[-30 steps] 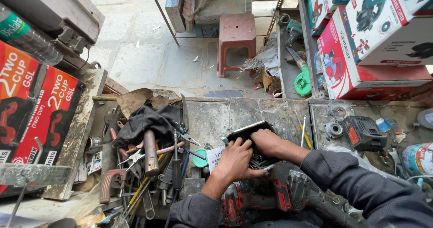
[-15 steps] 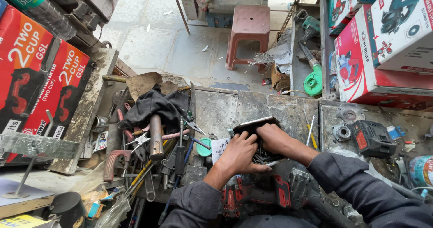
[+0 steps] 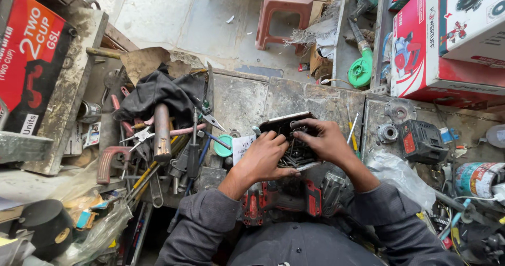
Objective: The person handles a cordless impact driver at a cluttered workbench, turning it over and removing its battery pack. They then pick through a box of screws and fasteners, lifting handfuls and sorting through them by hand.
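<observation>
A small black box of screws (image 3: pixel 294 145) is held over the tabletop (image 3: pixel 247 100) by both hands: left hand (image 3: pixel 263 158) fingers wrapped around its side, right hand (image 3: pixel 323 139) fingers curled onto its top edge, beside a heap of hand tools (image 3: pixel 163 150)

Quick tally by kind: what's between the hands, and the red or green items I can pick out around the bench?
Small black box of screws, held between left hand and right hand: 1
Red plastic stool: 1
Red power tool: 1
Green angle grinder: 1
Green lid: 1
Total: 5
</observation>
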